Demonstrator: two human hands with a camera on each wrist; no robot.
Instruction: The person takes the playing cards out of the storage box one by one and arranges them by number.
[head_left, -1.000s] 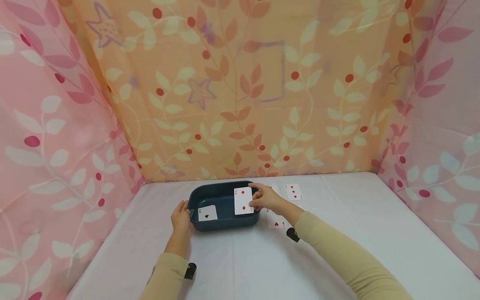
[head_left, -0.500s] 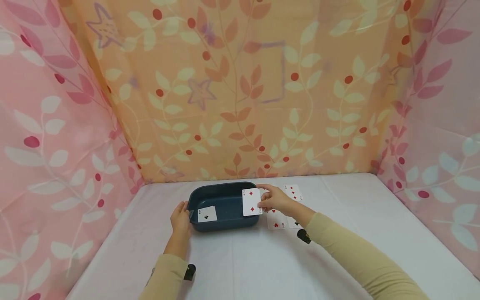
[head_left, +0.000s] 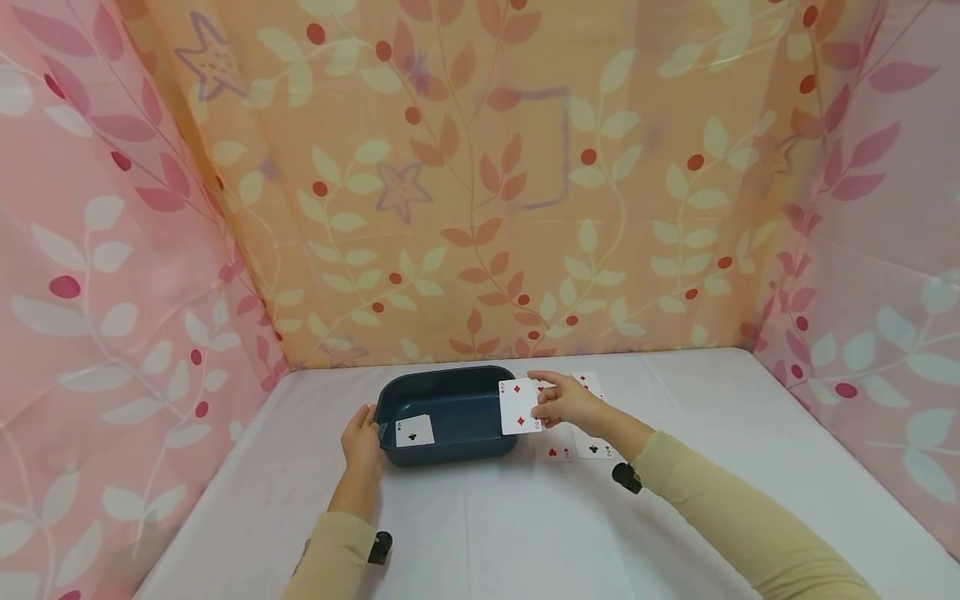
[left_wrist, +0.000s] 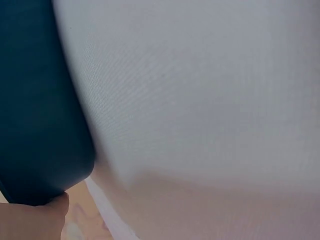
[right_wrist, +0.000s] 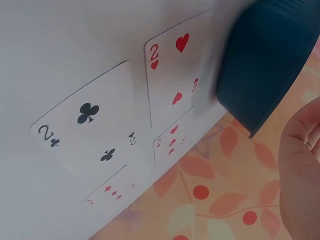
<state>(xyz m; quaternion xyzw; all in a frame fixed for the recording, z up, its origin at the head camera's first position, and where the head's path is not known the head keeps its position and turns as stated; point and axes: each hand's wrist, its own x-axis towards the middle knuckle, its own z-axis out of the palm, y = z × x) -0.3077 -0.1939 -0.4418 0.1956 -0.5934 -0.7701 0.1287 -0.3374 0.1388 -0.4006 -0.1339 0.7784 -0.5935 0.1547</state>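
Observation:
My right hand (head_left: 568, 402) pinches a two of diamonds playing card (head_left: 517, 407) by its right edge, over the right end of a dark blue plastic bin (head_left: 453, 455). In the right wrist view only part of the right hand (right_wrist: 302, 165) shows, and the pinched card is out of sight. At the bin's left end, my left hand (head_left: 362, 442) grips the rim. The left wrist view has a bit of that hand (left_wrist: 35, 220) against the bin's outer wall (left_wrist: 45, 110). Inside the bin, at the left, lie overlapping cards (head_left: 415, 431), with a club card on top.
Right of the bin, a two of hearts (right_wrist: 170, 75), a two of clubs (right_wrist: 92, 115), a three of hearts (right_wrist: 172, 140) and a three of diamonds (right_wrist: 112, 192) lie face up on the white tablecloth (head_left: 480, 533). Patterned fabric (head_left: 480, 208) encloses the back and sides.
My right hand has moved right with the two of diamonds, from over the bin's inside to its right end wall. The left hand and the bin have stayed nearly still.

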